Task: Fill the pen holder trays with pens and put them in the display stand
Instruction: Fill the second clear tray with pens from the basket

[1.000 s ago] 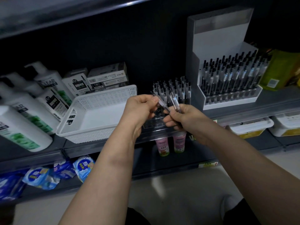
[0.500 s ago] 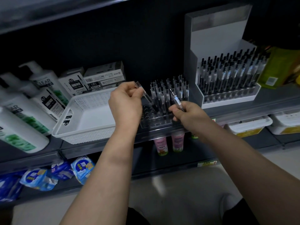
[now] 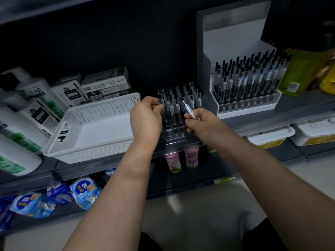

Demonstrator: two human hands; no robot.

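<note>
Shelf (image 3: pixel 272 122) inspected from the left. An open white basket (image 3: pixel 101 131) stands at 9 o'clock of the work, just beside it. The left hand (image 3: pixel 145 120) is at the left edge of the clear pen holder tray (image 3: pixel 174 132). Its grip is closed, thumb and forefinger drawn together on what appears to be the left pen (image 3: pixel 161 105), which is upright with its long axis running 12 to 6 o'clock. This pen is hard to separate from the standing pens (image 3: pixel 183 98) that fill the tray's rear rows. The tray sits at the shelf's front lip, and its front sockets look unfilled. The right hand (image 3: pixel 203 121) is at 3 o'clock of the tray, its grip clamped on the lower end of a spare pen (image 3: pixel 187 109). That pen leans, its long axis running 11 to 5 o'clock. Its dark end points up and away at 11 o'clock, and its writing end is judged to be down in the fingers. At 2 o'clock, well apart from both hands, the display stand (image 3: pixel 235 33) carries a full tray (image 3: pixel 248 110), with all pens upright and dark ends up. Step in hand, as judged: seating the left pen. Recommendation: keep it vertical over its socket and press straight down toward 6 o'clock until it bottoms, without brushing its neighbours. Before handing over the spare pen, turn it upright to 12 o'clock.
</note>
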